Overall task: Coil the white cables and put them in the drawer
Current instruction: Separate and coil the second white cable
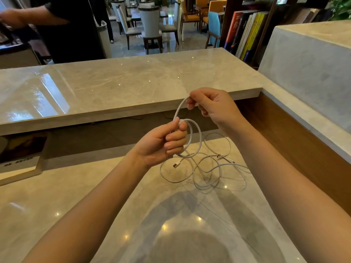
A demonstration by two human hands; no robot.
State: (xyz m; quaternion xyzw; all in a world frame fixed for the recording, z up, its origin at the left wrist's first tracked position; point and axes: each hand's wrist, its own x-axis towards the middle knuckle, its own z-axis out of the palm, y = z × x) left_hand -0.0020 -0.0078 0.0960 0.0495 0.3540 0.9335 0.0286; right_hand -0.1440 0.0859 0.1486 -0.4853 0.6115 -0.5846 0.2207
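A white cable (199,138) is held above the marble desk in a small loop. My left hand (165,143) grips that loop with curled fingers, and the cable's USB plug (175,165) dangles just below it. My right hand (210,105), up and to the right, pinches the free run of the same cable, which arcs down to the left hand. More thin white cables (214,168) lie in a loose tangle on the desk beneath and to the right of the hands. No drawer is in view.
A raised marble counter (123,86) runs across behind the hands, with a wooden wall (294,141) and marble ledge on the right. A book (19,154) lies at the left. A person in black (62,27) stands beyond the counter; chairs and a bookshelf (245,31) are farther back.
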